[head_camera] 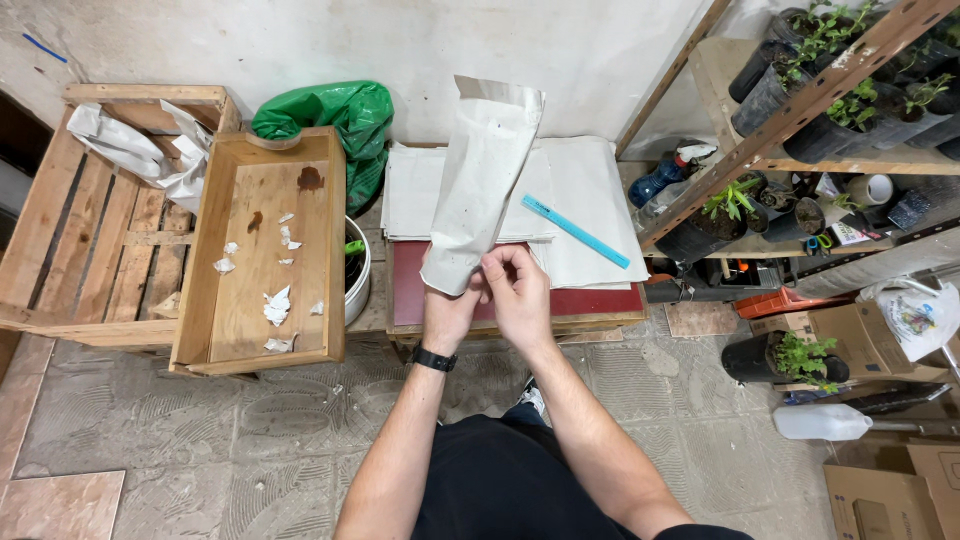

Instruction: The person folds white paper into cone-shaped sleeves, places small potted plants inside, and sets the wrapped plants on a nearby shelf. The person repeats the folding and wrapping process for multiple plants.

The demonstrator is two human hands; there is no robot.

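Both my hands hold a folded grey-white paper bag (pixel 483 180) upright in front of me. My left hand (pixel 447 305), with a black watch on its wrist, grips the bag's lower left edge. My right hand (pixel 517 288) pinches the bottom edge beside it, fingers curled. The bag rises over a stack of similar paper sheets (pixel 585 195) lying on a low red-topped table (pixel 600 300). A light blue ruler (pixel 575 231) rests on the sheets to the right of the bag.
A wooden tray (pixel 210 300) with several torn paper scraps sits at left, beside a wooden pallet crate (pixel 70 240). A green plastic bag (pixel 335 110) and a white bucket (pixel 358 285) stand behind it. Shelves of potted seedlings (pixel 830 110), cardboard boxes (pixel 860 330) and a white jug (pixel 820 422) fill the right.
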